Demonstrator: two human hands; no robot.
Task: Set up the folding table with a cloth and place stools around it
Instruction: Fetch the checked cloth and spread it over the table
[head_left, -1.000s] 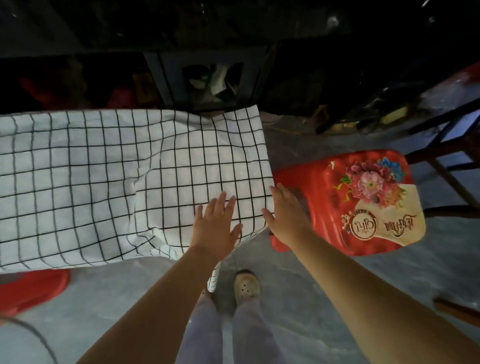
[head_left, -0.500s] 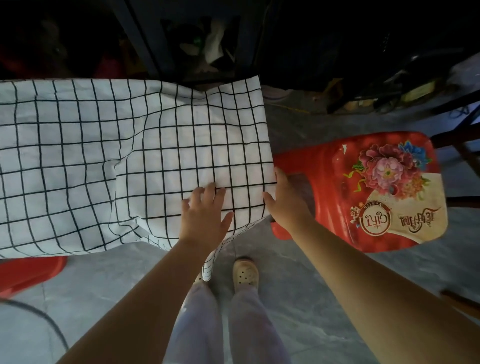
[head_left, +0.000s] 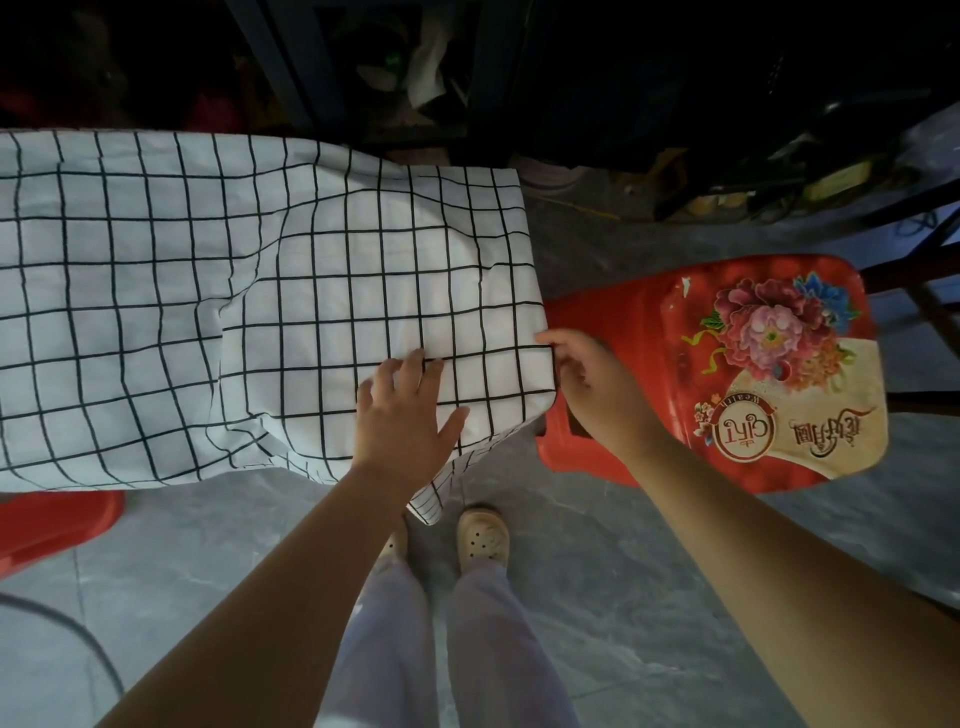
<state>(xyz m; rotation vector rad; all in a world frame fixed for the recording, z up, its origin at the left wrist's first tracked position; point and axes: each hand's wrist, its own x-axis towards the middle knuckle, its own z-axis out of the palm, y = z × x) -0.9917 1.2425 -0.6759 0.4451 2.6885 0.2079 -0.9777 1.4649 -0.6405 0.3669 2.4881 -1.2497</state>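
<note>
Cloth (head_left: 260, 312) looks soft and light

Our left hand (head_left: 402, 421) lies flat on the cloth, which covers the table. Our right hand (head_left: 597, 395) curls at its edge; we cannot tell if it pinches. We should hold corners.

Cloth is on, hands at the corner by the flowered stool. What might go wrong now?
Tugging with the right hand while the left hand presses may skew the wrinkled cloth. The hanging corner dangles near the feet and may get caught. The flowered stool sits at the cloth edge; shifting it may snag.
</note>
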